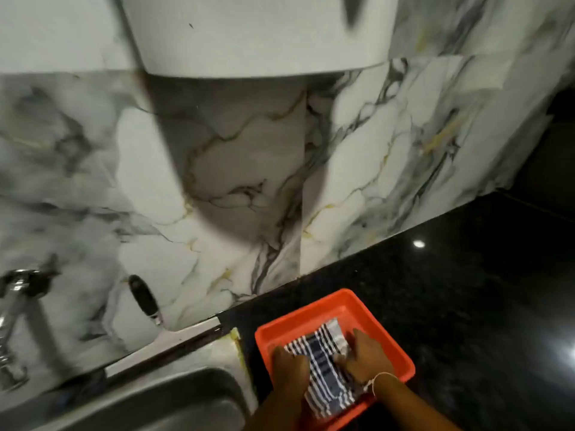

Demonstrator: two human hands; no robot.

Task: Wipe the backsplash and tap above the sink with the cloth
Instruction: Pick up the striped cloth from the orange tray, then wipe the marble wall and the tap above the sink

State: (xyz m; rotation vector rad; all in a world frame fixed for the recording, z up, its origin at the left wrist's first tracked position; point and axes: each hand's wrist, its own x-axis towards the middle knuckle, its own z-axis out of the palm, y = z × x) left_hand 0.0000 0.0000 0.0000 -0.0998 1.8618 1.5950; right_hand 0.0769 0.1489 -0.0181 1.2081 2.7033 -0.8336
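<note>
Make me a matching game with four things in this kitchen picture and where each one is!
Things:
1. cloth
2. tray
3. tap
4. sink

Places:
A. fixed on the marble wall at the far left
B. on the black counter, right of the sink
C. set into the worktop at the bottom left
D. inside the orange tray, under both hands

Right pairs: 1-D, 2-B, 3-A, 4-C

The left hand and the right hand both press on the striped cloth.
</note>
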